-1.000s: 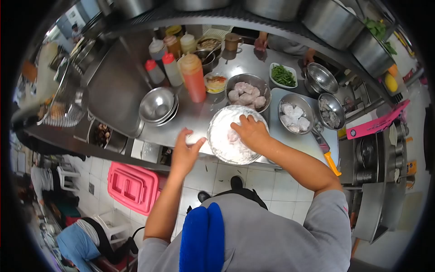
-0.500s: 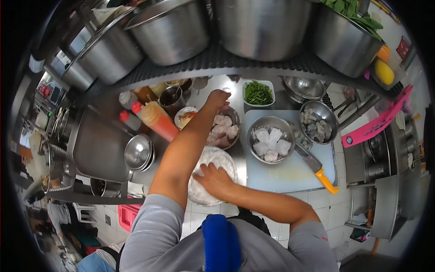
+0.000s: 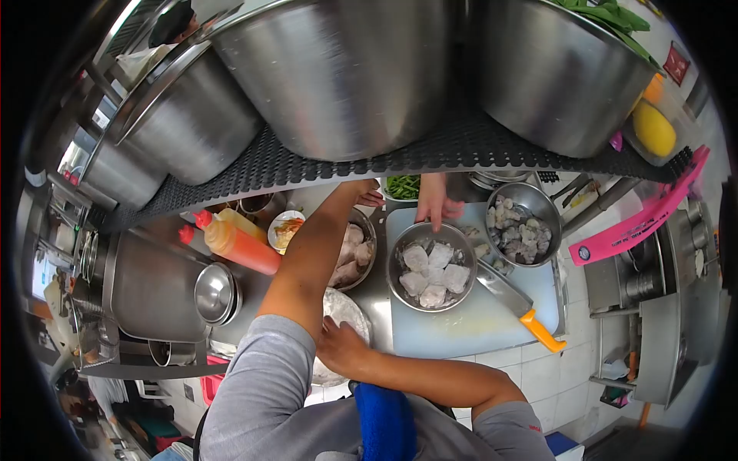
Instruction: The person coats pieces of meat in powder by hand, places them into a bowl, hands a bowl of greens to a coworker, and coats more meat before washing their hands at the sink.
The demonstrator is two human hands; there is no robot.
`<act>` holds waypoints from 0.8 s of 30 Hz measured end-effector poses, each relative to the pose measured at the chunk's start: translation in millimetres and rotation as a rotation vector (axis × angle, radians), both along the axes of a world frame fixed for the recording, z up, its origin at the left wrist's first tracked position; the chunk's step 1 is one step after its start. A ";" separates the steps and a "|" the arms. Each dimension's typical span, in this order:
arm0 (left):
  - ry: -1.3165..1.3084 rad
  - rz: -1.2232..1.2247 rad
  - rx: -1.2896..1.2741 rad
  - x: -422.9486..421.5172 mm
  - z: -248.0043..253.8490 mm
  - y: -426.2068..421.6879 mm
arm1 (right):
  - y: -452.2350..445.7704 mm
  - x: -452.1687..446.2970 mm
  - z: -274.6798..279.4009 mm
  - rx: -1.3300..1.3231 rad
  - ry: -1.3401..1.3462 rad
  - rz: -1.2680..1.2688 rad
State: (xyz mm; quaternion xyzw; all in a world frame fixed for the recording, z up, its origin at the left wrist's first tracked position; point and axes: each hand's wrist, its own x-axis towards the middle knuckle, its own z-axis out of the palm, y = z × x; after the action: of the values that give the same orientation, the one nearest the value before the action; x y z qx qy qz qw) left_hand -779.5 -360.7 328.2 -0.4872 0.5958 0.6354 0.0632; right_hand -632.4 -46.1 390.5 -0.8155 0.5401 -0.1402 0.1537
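My left hand reaches up under the shelf, above a metal bowl of pale raw meat pieces. Its visible fingers are stretched out, holding nothing I can see; the shelf edge hides part of it. Low at the rim of a bowl of white flour is my right hand, its fingers loosely apart against the flour and partly behind my left forearm. Another person's hand touches the far rim of a metal bowl of flour-coated pieces on the cutting board.
A knife with an orange handle lies on the board, beside a bowl of raw shrimp. Large metal pots crowd the shelf overhead. Sauce bottles and stacked small bowls stand at left.
Another person's hand has come in from the far side onto the bowl of coated pieces. My view has shifted forward; my right hand lies closer to the flour bowl's near edge.
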 end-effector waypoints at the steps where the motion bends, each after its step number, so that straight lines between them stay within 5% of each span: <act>1: -0.001 -0.005 -0.002 -2.8 -0.7 -0.1 | -1.7 -0.8 -2.1 -0.029 -0.063 -0.010; 9: 0.118 0.030 0.085 -17.9 -23.0 12.9 | -6.5 15.8 -39.7 -0.038 -0.004 -0.108; 14: 0.159 0.123 0.036 -18.3 -15.6 10.6 | -12.5 8.9 -40.2 -0.401 -0.124 -0.244; 24: 0.330 0.238 -0.107 56.2 55.5 -3.1 | -15.9 7.9 -20.5 -0.146 -0.028 -0.032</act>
State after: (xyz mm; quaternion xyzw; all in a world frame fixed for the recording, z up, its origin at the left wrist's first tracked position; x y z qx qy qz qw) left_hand -723.3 -363.8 383.8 -0.4461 0.5693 0.6769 -0.1367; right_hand -624.5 -62.0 370.0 -0.8139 0.5391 -0.1930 0.0989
